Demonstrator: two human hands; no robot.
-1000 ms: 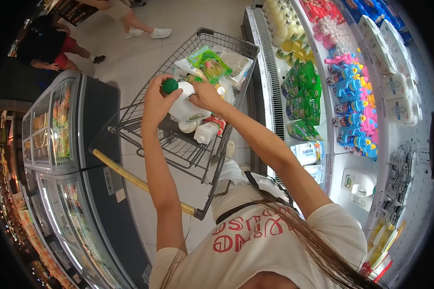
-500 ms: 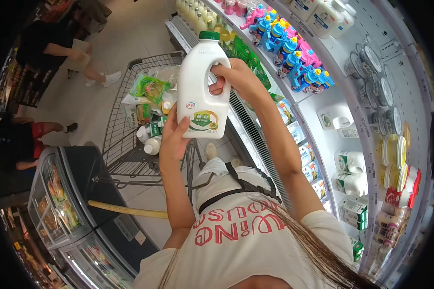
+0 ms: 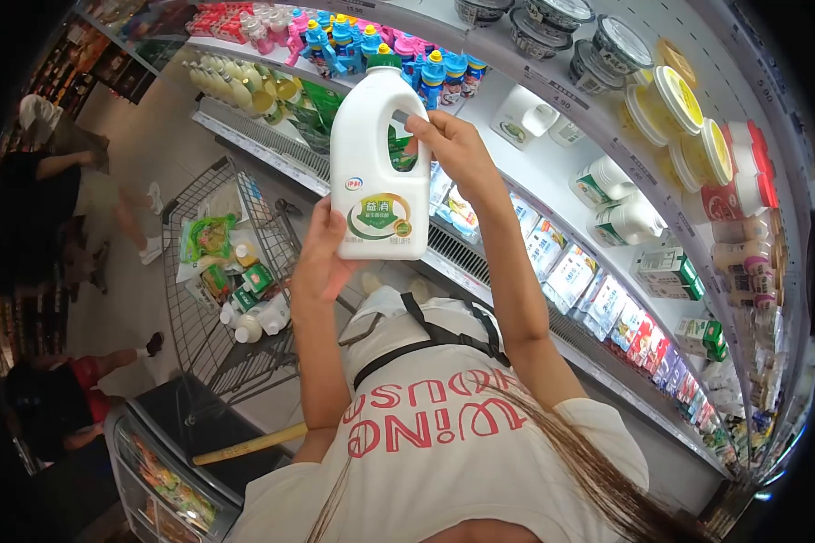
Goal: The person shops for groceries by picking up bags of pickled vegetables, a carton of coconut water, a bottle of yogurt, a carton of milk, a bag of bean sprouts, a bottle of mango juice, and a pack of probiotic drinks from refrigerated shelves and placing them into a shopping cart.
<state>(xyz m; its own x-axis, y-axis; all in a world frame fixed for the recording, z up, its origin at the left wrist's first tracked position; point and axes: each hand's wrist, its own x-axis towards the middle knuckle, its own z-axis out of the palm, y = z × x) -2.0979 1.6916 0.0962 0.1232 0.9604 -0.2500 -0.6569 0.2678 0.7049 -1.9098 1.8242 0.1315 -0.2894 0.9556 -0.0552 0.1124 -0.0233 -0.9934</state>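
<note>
Two hands held the white jug (image 3: 378, 154): right hand (image 3: 448, 149) gripping its handle, left hand (image 3: 321, 258) cupping its base. It was probably full, so heavy and slick.

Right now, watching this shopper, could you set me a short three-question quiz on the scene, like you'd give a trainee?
1. Fill in: the left hand holds the white plastic bottle with a green cap at its ____.
2. The fingers of the right hand grip the bottle's: A) cap B) handle C) label.
3. True or false: the bottle lies in the grey wire shopping cart.
Key: 1 base; 2 B; 3 false.
</note>
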